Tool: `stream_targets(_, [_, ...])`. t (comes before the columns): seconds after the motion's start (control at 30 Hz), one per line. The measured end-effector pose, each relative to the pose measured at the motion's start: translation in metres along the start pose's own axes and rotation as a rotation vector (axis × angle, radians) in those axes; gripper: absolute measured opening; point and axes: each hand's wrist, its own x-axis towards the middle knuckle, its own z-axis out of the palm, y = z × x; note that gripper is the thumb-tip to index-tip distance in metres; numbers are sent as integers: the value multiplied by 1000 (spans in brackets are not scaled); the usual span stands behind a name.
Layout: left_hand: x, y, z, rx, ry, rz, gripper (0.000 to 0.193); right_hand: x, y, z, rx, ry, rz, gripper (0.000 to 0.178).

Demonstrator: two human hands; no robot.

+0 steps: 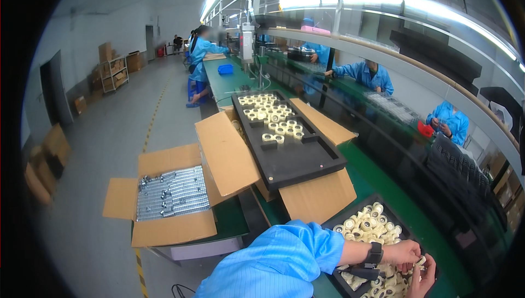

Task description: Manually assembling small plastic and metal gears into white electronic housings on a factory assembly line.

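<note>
My left hand [402, 253], with a blue sleeve and a dark watch [375, 253] at the wrist, reaches over a black tray [411, 230] at the lower right. Beside it, my right hand [424, 279] comes up from the lower edge, only partly in view. Between the fingertips of both hands is a small cream ribbed part [420, 261]. Many similar round cream parts with dark centres [367, 223] lie heaped in the tray under and behind my hands. A black object [360, 272] rests on the heap below my left wrist, its kind unclear.
A second black tray [298, 168] with cream parts lies across an open carton [320, 195]. Left of it, another open carton [174, 233] holds rows of shiny metal pieces. Co-workers in blue sit along the green bench [219, 73] and behind the rail [394, 57].
</note>
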Motion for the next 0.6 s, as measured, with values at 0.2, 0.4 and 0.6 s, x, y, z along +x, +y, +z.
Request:
stream_targets(0.2, [0, -3, 2, 15, -8, 3, 21, 0, -32, -1, -31, 60, 40, 28])
stream_targets(0.4, [-8, 6, -1, 19, 15, -7, 24, -4, 22, 13, 207, 50, 10, 38])
stream_targets(0.6, [-2, 0, -2, -1, -1, -10, 20, 2, 0, 10, 145, 50, -8, 36])
